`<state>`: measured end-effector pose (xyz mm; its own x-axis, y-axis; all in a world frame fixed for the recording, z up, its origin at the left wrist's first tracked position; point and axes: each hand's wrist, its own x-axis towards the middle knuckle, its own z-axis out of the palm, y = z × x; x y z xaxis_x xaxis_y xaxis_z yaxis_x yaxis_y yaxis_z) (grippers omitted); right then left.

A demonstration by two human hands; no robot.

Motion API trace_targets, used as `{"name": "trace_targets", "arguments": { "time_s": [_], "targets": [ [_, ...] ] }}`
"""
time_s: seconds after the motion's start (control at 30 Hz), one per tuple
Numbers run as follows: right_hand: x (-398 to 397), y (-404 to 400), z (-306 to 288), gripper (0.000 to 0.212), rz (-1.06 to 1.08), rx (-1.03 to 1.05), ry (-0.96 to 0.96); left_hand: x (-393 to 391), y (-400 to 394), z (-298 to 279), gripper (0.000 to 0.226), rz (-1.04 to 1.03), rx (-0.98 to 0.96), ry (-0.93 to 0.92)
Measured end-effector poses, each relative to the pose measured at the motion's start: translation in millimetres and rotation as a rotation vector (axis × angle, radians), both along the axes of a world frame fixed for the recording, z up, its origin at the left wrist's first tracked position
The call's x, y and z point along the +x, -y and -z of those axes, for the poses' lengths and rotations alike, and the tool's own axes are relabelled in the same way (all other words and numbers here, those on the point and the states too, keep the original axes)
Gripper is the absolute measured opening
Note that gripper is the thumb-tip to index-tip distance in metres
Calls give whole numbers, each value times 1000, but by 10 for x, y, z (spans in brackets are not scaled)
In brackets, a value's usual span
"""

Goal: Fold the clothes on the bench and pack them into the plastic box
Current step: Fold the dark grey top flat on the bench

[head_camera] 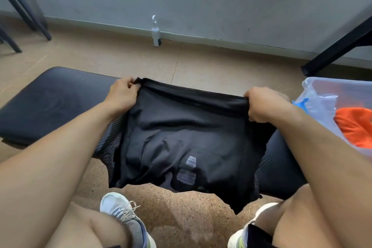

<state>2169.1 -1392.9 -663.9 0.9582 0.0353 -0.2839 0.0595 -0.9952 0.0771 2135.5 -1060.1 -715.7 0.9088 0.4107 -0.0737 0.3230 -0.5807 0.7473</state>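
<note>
A black garment [181, 137] with mesh patches lies spread over the dark padded bench [46, 102], its lower edge hanging over the front toward my feet. My left hand [122, 94] pinches the garment's far left corner. At the far right corner, my right hand [263, 104] grips the folded top edge, so the cloth is stretched between both hands. A clear plastic box [322, 94] stands at the right end of the bench, with an orange garment [356, 125] inside it.
A white pump bottle [156, 33] stands on the floor against the wall beyond the bench. Dark chair legs [22, 12] are at the far left and a black table leg [338, 48] at the far right. My two shoes rest on the speckled floor below.
</note>
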Motion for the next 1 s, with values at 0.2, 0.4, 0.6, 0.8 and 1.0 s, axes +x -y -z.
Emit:
{"name": "trace_targets", "arguments": {
  "time_s": [0.2,0.4,0.6,0.8,1.0],
  "targets": [
    [119,-56,209,69,24,150,-193,170,23,86,73,73,60,-202],
    [221,-30,259,63,45,297,-250,254,46,80,71,142,150,-329],
    [254,57,268,58,66,348,-301,267,-49,26,25,81,77,-237],
    [270,81,327,71,78,399,-285,184,-253,-31,19,-48,-237,-259],
    [304,95,344,79,84,462,-273,128,-158,-151,19,-112,-354,-183]
  ]
}}
